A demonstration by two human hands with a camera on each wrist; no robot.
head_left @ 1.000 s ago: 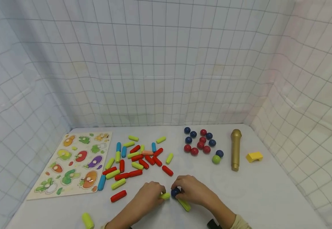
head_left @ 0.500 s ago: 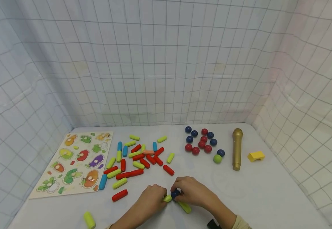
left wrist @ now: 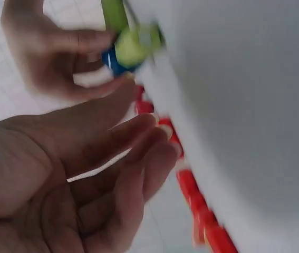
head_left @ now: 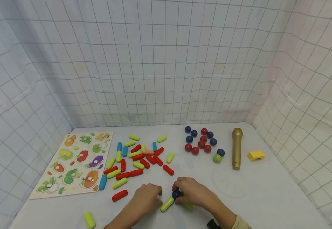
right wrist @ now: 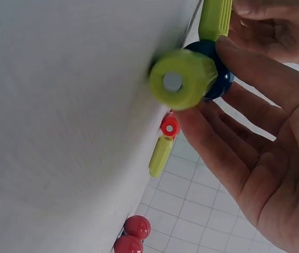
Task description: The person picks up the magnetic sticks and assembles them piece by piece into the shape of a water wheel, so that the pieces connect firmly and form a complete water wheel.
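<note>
Right hand [head_left: 193, 192] pinches a blue ball [head_left: 176, 193] joined to two green sticks [head_left: 167, 204] near the tabletop's [head_left: 257, 190] front edge. Left hand [head_left: 146, 196], fingers relaxed, holds nothing. Open room lies rightward; gridded cloth walls [head_left: 154, 63] enclose it.

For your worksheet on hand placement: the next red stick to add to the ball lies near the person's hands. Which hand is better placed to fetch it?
The left hand: it holds nothing and lies nearer the red stick, while the right hand grips the blue ball.
</note>
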